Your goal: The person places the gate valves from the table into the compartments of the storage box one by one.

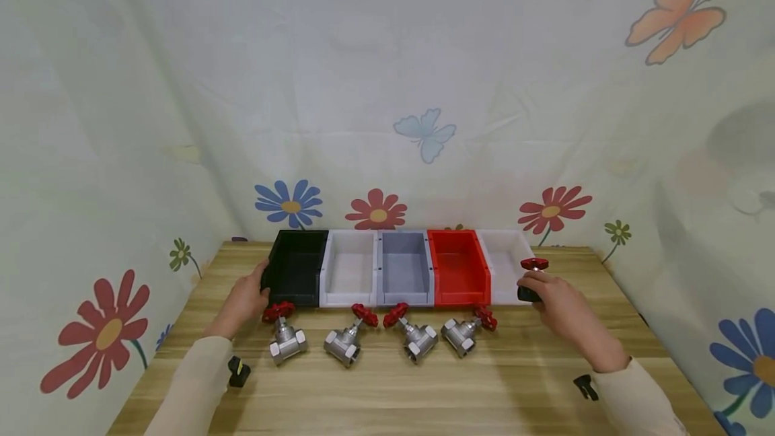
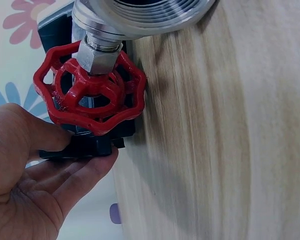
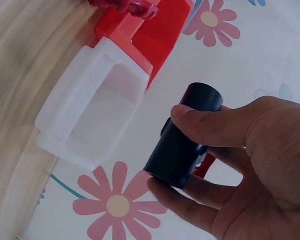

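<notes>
My left hand [image 1: 243, 296] pinches the left wall of the black bin [image 1: 298, 301], thumb over its edge and fingers outside, as the left wrist view shows. Close by that hand lies a silver valve [image 1: 287, 343] with a red handwheel [image 2: 90, 117]. At the right end of the bin row, my right hand [image 1: 560, 301] holds a black valve [image 3: 176, 152] between thumb and fingers. Its red handwheel [image 1: 535, 264] points up in the head view and is mostly hidden in the right wrist view. The white bin [image 1: 507, 296] at the right end is just left of this hand.
Between the end bins stand another white bin [image 1: 349, 299], a grey bin [image 1: 406, 297] and a red bin [image 1: 463, 298]. More silver valves with red handwheels [image 1: 344, 345] lie in front of them on the wooden table [image 1: 387, 395]. A printed cloth [image 1: 339, 73] hangs behind.
</notes>
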`<state>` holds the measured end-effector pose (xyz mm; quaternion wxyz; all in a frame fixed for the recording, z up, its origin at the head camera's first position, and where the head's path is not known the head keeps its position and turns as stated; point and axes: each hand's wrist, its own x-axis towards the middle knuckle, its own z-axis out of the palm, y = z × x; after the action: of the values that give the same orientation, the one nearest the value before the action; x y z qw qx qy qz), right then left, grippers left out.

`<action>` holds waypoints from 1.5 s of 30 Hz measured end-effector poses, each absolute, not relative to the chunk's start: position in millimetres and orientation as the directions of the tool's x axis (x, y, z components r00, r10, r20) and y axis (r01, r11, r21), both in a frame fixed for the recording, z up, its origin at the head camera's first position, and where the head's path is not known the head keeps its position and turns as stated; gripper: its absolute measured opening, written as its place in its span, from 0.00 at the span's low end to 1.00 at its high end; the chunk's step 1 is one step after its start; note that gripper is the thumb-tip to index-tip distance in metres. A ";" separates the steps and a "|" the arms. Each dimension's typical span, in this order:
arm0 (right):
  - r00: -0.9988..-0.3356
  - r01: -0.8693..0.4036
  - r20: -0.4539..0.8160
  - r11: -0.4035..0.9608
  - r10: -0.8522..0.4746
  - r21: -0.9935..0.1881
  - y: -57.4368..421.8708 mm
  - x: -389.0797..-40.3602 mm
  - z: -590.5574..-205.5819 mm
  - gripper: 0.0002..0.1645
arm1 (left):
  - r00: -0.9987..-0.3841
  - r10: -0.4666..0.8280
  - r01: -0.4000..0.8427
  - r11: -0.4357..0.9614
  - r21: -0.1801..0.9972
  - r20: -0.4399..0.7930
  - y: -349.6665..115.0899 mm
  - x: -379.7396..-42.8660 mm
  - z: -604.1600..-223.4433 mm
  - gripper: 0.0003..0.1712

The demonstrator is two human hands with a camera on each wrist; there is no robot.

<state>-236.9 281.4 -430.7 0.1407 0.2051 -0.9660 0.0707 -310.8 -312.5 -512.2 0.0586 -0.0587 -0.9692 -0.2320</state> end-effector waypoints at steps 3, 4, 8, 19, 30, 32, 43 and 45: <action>-0.866 -0.432 0.312 0.899 -0.392 -0.069 282.6 -242.2 -428.9 0.26 | -0.983 0.092 0.155 0.885 0.440 0.161 -312.1 -310.0 -512.8 0.37; -0.862 -0.435 0.315 0.898 -0.396 -0.063 283.2 -244.3 -428.8 0.26 | -0.981 0.090 0.159 0.884 0.439 0.174 -312.0 -309.8 -512.9 0.37; -0.860 -0.439 0.318 0.897 -0.400 -0.059 285.9 -251.7 -429.2 0.26 | -0.979 0.090 0.165 0.881 0.443 0.184 -311.1 -308.6 -512.1 0.37; -0.863 -0.438 0.311 0.897 -0.399 -0.065 292.7 -270.2 -431.1 0.26 | -0.989 0.081 0.126 0.889 0.440 0.120 -310.1 -308.2 -509.7 0.39; -0.858 -0.451 0.307 0.889 -0.411 -0.071 298.1 -293.7 -437.1 0.26 | -0.993 0.075 0.107 0.891 0.441 0.088 -309.8 -307.4 -508.6 0.39; -0.862 -0.449 0.300 0.890 -0.409 -0.074 297.8 -296.6 -439.6 0.26 | -0.993 0.079 0.110 0.890 0.442 0.088 -310.1 -308.0 -509.5 0.39; -0.872 -0.455 0.252 0.885 -0.420 -0.099 292.2 -315.1 -453.1 0.25 | -0.996 0.068 0.083 0.886 0.455 0.049 -309.0 -308.5 -506.0 0.39; -0.876 -0.452 0.239 0.885 -0.418 -0.109 290.2 -318.0 -456.2 0.25 | -0.997 0.065 0.079 0.886 0.456 0.045 -308.7 -308.5 -505.6 0.39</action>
<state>-318.0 290.2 -456.2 0.1051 0.2253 -0.9652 0.0810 -308.5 -308.7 -505.6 0.0142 -0.0372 -0.9711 -0.2355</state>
